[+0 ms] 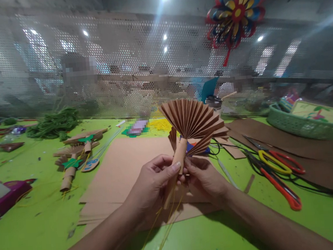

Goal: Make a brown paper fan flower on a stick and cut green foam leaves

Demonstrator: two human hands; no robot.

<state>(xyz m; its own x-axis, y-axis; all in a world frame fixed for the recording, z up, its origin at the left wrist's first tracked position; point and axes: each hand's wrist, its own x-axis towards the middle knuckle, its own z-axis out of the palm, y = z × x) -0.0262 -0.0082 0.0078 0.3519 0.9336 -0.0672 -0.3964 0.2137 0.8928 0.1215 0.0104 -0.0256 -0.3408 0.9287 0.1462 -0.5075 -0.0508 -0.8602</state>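
Both hands hold a brown paper figure (181, 151) above a stack of brown paper sheets (123, 160). Pleated paper (193, 118) fans out at its top, with smaller pleated pieces on either side of a rolled paper tube. My left hand (156, 178) pinches the tube from the left, thumb on its front. From the right, my right hand (204, 176) grips its lower part; the fingertips are partly hidden behind it. Thin yellow strings (164, 234) hang below the hands.
Scissors (274, 162) and an orange-handled cutter (283, 190) lie at right, before a green basket (309, 126). At left are paper figures with green stars (72, 163), green string (54, 123) and a purple tool (11, 199). A perforated metal screen (138, 65) stands behind.
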